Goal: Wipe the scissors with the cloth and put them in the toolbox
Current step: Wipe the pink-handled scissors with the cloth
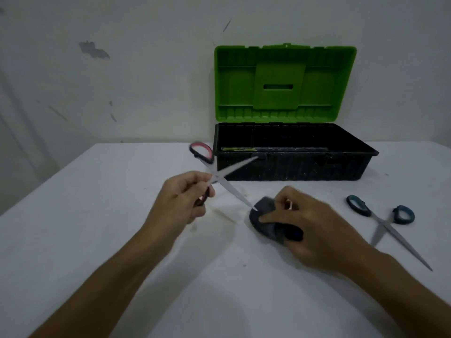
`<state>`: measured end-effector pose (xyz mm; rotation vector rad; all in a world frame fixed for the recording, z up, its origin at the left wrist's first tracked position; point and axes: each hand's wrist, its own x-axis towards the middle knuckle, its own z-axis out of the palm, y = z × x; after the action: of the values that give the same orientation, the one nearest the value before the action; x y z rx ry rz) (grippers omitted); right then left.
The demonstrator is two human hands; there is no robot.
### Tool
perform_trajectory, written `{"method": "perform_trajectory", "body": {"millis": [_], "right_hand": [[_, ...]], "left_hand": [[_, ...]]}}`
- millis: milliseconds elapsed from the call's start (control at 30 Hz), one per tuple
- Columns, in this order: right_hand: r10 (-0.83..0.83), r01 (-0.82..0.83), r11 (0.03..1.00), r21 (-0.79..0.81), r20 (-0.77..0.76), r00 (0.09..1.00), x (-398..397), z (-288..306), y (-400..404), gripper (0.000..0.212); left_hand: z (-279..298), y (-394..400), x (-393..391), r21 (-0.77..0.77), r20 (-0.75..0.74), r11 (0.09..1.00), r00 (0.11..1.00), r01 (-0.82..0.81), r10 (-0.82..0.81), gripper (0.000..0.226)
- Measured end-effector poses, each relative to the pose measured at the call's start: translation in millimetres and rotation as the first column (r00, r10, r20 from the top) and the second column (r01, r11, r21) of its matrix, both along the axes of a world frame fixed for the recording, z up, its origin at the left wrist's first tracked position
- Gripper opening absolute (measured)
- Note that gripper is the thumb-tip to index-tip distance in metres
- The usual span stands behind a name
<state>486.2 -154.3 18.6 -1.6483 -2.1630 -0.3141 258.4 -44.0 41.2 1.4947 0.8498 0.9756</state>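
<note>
- My left hand (181,195) held the red-handled scissors (220,180) above the table (97,215), fingers curled around the lower handle loop, thumb pressed near the pivot.
- The blades stood splayed in an X; the far handle loop pointed back toward the toolbox (290,164), and one blade tip reached down to the dark cloth (264,219).
- My right hand (310,228) rested on the cloth and gripped it, fingers bunching the fabric against the tabletop. That hand was blurred, so finger detail was uncertain.
- Whether the tip actually touched the cloth, I could not tell; it sat right at the cloth's edge.
- A second pair, the teal-handled scissors (385,223), lay open on the table to my right, apart from both hands.
- The toolbox sat at the back of the table, green lid (285,81) upright, black tray open and mostly dark inside.
- Handling judgement: the scissors looked light and rigid, the steel blades slick and sharp at edge and tip. Best held by the plastic loops or at the pivot, never the edges.
- The cloth seemed soft and limp; folding it around a blade's flat and drawing toward the tip would keep fingers off the edge.
- Wiping appeared barely underway; stowing not yet done.
</note>
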Motion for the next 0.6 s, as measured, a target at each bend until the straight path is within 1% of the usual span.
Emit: {"method": "perform_trajectory", "body": {"millis": [67,100,167,233,300,333,400,500,533,600], "right_hand": [[-0.048,0.064,0.982,0.180,-0.089,0.995,4,9,-1,0.048],[-0.063,0.099,0.958,0.270,-0.139,0.988,3,14,-1,0.050],[-0.053,0.114,0.927,0.358,-0.175,0.983,-6,20,0,0.054],[-0.001,0.045,0.942,0.333,-0.133,0.991,-17,16,2,0.054],[0.042,-0.020,0.971,0.240,-0.087,0.995,-27,8,5,0.054],[0.056,-0.039,0.981,0.189,-0.088,0.995,-30,5,7,0.054],[0.072,-0.061,0.991,0.118,-0.092,0.993,-29,3,9,0.055],[0.076,-0.074,0.996,0.040,-0.045,0.996,-21,7,5,0.053],[0.079,-0.077,0.996,0.052,-0.032,0.996,-18,9,2,0.051],[0.079,-0.069,0.985,0.157,-0.055,0.995,-12,12,-2,0.044]], "left_hand": [[-1,6,-3,0.118,-0.081,0.992,0.995,-0.042,0.052,0.021],[-4,7,-3,0.151,-0.127,0.988,0.990,-0.040,0.059,0.021],[-13,4,1,0.191,-0.213,0.982,0.976,-0.008,0.050,0.021],[-18,-1,6,0.195,-0.264,0.980,0.965,0.044,0.009,0.022],[-16,-4,8,0.176,-0.227,0.980,0.973,0.088,-0.047,0.022],[-15,-4,8,0.174,-0.195,0.980,0.979,0.095,-0.060,0.022],[-13,-3,7,0.164,-0.144,0.984,0.988,0.071,-0.048,0.021],[-11,2,5,0.116,-0.084,0.993,0.996,0.013,-0.004,0.020],[-12,4,4,0.120,-0.074,0.993,0.997,-0.007,0.016,0.020],[-15,9,1,0.187,-0.119,0.982,0.992,-0.018,0.041,0.020]]}}
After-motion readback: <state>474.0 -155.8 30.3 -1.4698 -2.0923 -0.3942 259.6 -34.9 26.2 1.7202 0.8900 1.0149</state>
